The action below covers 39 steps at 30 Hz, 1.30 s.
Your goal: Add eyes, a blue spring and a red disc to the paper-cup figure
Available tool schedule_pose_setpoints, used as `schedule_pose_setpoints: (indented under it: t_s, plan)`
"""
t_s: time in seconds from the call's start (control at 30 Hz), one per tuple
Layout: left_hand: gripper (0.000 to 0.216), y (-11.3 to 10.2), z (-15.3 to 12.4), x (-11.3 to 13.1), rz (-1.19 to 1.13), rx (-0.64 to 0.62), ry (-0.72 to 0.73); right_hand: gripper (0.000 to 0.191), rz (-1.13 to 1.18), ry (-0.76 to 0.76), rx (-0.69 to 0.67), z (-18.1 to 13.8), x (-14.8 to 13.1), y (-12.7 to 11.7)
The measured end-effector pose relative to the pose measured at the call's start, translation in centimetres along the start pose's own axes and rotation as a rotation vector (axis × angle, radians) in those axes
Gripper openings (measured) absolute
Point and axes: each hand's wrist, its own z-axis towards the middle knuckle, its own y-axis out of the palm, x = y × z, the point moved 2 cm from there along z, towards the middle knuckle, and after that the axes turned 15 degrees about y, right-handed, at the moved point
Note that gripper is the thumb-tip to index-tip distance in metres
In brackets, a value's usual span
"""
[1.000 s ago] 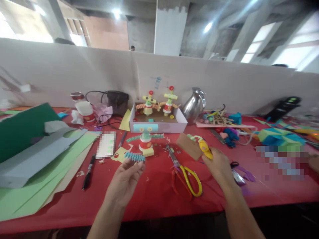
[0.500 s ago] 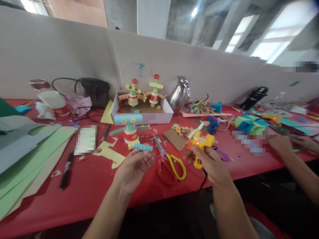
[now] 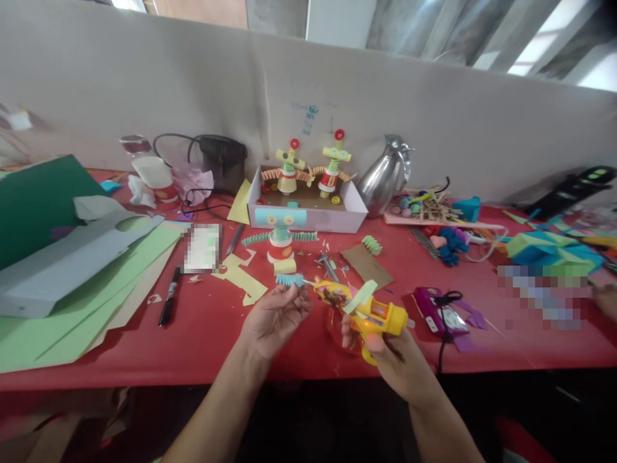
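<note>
My left hand (image 3: 276, 316) pinches a small teal folded-paper spring (image 3: 290, 280) over the red table (image 3: 202, 347). My right hand (image 3: 391, 360) grips a yellow glue gun (image 3: 367, 312), whose nozzle points left at the end of the spring. Just beyond the hands stands a paper-cup figure (image 3: 280, 244) with teal spring arms and a yellow foot. Behind it is a white box (image 3: 349, 222) holding two more paper figures.
Green and grey paper sheets (image 3: 72, 283) lie at the left with a black marker (image 3: 168, 297). A steel jug (image 3: 383, 177), a purple glue gun (image 3: 436, 312), a cardboard scrap (image 3: 369, 265) and craft clutter sit to the right. Another person's hand (image 3: 606, 301) shows at the right edge.
My right hand has picked up the yellow glue gun from the table and brought it leftward to the teal spring in my left hand. The camera has tilted down.
</note>
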Motion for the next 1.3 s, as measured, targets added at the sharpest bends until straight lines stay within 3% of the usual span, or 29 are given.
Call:
schedule_pose_setpoints:
  t_s: [0.37, 1.3]
  plan:
    - [0.025, 0.1, -0.4, 0.3, 0.047, -0.004, 0.010, 0.043, -0.182, -0.007, 0.040, 0.1, 0.6, -0.6]
    - [0.028, 0.6, -0.7, 0.7, 0.071, 0.009, 0.020, 0.048, -0.414, -0.071, 0.069, 0.5, -2.0, -0.8]
